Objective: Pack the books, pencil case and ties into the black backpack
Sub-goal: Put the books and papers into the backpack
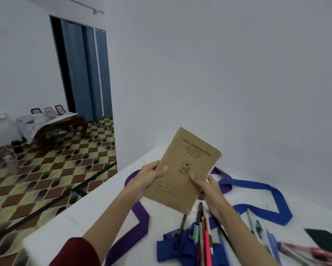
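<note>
A brown exercise book (184, 167) with black print is held up above the white table (80, 214), tilted to the right. My left hand (151, 175) grips its left edge, thumb on the cover. My right hand (203, 186) grips its lower right edge. Under the book lie a purple tie (140, 217) and a blue tie (257, 189), both spread in loops on the table. Several pens and pencils (203, 233) lie scattered over a crumpled piece of blue fabric (180, 246). The backpack is not in view.
More pens (295, 248) and a dark green flat object (326, 239) lie at the table's right. White walls stand close behind and to the right. Left of the table is patterned floor (46, 169) with a low wooden table (55, 125) and blue doors (84, 73).
</note>
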`<state>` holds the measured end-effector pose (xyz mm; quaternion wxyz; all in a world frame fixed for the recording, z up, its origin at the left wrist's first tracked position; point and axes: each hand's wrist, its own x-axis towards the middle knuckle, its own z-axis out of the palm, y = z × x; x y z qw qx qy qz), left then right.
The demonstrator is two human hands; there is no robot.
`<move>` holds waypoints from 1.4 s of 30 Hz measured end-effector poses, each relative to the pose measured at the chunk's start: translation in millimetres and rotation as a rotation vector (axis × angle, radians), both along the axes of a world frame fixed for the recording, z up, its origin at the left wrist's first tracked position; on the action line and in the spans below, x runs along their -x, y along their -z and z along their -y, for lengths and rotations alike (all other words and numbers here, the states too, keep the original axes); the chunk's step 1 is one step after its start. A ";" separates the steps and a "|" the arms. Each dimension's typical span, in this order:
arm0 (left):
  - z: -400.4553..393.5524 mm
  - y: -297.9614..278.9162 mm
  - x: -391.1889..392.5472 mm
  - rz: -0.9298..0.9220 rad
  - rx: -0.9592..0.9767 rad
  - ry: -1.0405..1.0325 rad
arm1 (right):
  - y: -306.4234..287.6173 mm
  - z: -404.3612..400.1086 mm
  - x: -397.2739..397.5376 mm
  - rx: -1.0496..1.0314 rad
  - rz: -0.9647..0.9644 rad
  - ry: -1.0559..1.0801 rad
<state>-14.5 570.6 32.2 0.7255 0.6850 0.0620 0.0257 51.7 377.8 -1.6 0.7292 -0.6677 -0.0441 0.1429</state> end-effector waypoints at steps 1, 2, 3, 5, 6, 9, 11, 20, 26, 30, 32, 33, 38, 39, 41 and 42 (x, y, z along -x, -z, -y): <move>8.2 -4.4 -1.0 0.025 0.032 0.030 | -9.2 13.9 -0.5 -0.047 0.004 -0.002; 17.6 -9.2 -1.8 0.052 0.066 0.063 | -17.5 29.4 -0.2 -0.085 0.007 0.005; 27.7 -12.3 -4.8 0.066 0.091 0.098 | -26.3 46.2 1.5 -0.114 0.018 0.014; 59.0 -15.0 -14.9 0.067 0.137 0.185 | -39.5 87.5 8.3 -0.105 0.060 0.072; 76.3 -15.8 -19.0 0.066 0.153 0.222 | -43.3 106.5 12.2 -0.083 0.072 0.092; 132.6 -15.5 -31.7 0.034 0.163 0.308 | -51.6 154.5 29.6 -0.060 0.132 0.205; 180.5 -17.3 -35.1 0.062 0.182 0.403 | -59.2 191.2 47.2 -0.079 0.169 0.330; 420.8 -22.9 11.4 0.038 0.237 0.816 | -95.9 408.0 152.2 -0.198 0.325 0.895; 577.0 -34.6 47.2 -0.192 0.632 0.541 | -94.0 547.3 204.3 -0.150 0.286 0.764; 629.8 -49.5 54.6 0.073 0.330 0.594 | -107.0 646.0 239.6 -0.045 0.345 0.817; 637.9 -65.7 52.8 0.206 0.167 0.630 | -108.0 680.9 244.3 0.086 0.331 0.838; 644.0 -74.9 52.4 0.251 0.074 0.640 | -106.6 693.4 244.3 0.170 0.308 0.809; 681.3 -93.6 51.9 0.344 -0.263 0.653 | -82.4 715.5 230.8 0.252 0.142 0.507; 688.8 -90.4 52.3 0.326 -0.192 0.630 | -76.9 719.7 230.0 0.175 0.154 0.539; 703.5 -72.2 54.9 0.265 -0.038 0.555 | -66.6 731.9 231.2 0.052 0.184 0.648; 708.2 -56.5 58.5 0.233 -0.023 0.508 | -63.5 738.7 232.0 0.022 0.195 0.704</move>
